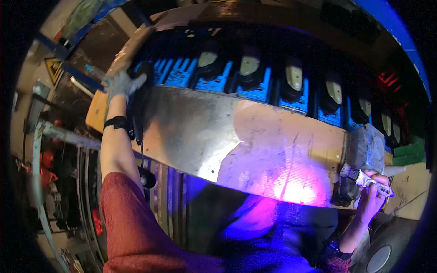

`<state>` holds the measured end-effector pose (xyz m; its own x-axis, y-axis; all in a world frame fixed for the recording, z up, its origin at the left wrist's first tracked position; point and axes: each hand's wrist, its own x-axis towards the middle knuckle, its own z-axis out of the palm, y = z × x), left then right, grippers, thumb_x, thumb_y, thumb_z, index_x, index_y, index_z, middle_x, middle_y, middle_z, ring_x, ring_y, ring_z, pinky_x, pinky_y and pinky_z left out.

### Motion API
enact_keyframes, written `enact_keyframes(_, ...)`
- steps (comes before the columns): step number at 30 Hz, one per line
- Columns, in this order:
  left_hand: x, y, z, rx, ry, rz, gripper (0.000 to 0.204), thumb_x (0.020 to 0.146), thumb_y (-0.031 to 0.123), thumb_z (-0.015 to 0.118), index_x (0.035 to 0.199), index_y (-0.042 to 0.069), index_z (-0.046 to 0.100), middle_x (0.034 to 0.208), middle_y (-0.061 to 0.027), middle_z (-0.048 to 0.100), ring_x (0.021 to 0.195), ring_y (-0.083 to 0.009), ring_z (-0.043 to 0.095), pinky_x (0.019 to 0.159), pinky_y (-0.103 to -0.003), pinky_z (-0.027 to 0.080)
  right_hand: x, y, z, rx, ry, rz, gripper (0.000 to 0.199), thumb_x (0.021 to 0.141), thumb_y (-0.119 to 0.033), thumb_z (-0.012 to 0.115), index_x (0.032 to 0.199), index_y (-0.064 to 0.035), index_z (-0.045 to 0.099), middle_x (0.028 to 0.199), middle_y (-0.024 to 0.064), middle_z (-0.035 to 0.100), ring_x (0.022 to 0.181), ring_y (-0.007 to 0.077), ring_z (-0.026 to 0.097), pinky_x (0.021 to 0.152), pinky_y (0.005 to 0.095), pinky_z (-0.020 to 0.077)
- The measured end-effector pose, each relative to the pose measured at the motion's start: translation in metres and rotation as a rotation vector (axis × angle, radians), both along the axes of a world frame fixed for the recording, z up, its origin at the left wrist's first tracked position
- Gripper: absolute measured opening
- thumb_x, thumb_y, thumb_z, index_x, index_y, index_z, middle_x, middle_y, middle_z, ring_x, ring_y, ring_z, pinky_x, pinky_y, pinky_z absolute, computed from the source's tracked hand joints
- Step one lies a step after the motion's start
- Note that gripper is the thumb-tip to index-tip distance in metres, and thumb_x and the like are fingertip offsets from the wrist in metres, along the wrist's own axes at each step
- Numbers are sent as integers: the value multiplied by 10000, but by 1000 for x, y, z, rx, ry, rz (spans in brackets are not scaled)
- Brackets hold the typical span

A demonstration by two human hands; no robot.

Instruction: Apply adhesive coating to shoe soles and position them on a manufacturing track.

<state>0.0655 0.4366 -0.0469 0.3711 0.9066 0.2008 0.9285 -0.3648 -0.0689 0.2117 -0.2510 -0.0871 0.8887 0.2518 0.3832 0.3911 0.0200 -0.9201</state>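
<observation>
My right hand (374, 185) is closed round the pale handle of a paintbrush (351, 173), its dark bristles pointing left. The bristles are beside a grey, smeared block-shaped container (367, 146) and above a dark round pot (348, 189). My left hand (122, 85), in a light grey glove, reaches to the far left end of the bench. Its thumb stands apart from the fingers, next to a long black object (139, 98) whose kind I cannot make out. The fingers are slightly blurred, and I see nothing held in them.
Black shoes with pale soles (294, 77) stand in a row on blue slatted racks (211, 84) behind the bench. A metal sheet (191, 123) and ribbed cardboard (273, 150) cover the bench top. A metal frame (68, 134) stands left; a round fan-like thing (380, 257) is lower right.
</observation>
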Motion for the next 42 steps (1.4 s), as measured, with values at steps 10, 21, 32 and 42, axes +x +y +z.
enact_keyframes(10, -33, -68, 28, -335, 243, -244, 805, 678, 697, 553, 1076, 4, 646, 1173, -209, 605, 1108, -337, 570, 925, -378, 429, -19, -5, 0, 106, 51, 103, 288, 915, -264, 599, 1055, -38, 487, 1057, 144, 592, 815, 163, 558, 696, 256, 448)
enact_keyframes(21, -96, 1, -28, -233, -321, -175, 809, 776, 526, 648, 1358, 30, 383, 1294, -245, 500, 1159, -330, 527, 981, -390, 396, -14, -50, -1, 75, 31, -4, 194, 933, -177, 563, 1045, -34, 495, 1058, 139, 590, 750, 130, 509, 704, 256, 423)
enact_keyframes(32, -100, -28, -20, -219, -130, -262, 845, 743, 374, 687, 1451, 197, 261, 1274, -290, 489, 1184, -414, 492, 996, -452, 398, -3, -31, -7, 30, 74, 19, 198, 952, -198, 528, 1060, -34, 506, 1069, 110, 581, 848, 123, 508, 753, 252, 397)
enact_keyframes(42, -92, -173, -43, -1181, -1040, -534, 783, 864, 290, 636, 1456, 17, 204, 1315, -151, 468, 1088, -199, 544, 931, -291, 446, -21, -27, 7, -17, 134, -164, 136, 946, -130, 519, 1037, -29, 521, 976, 120, 633, 765, 134, 591, 654, 237, 481)
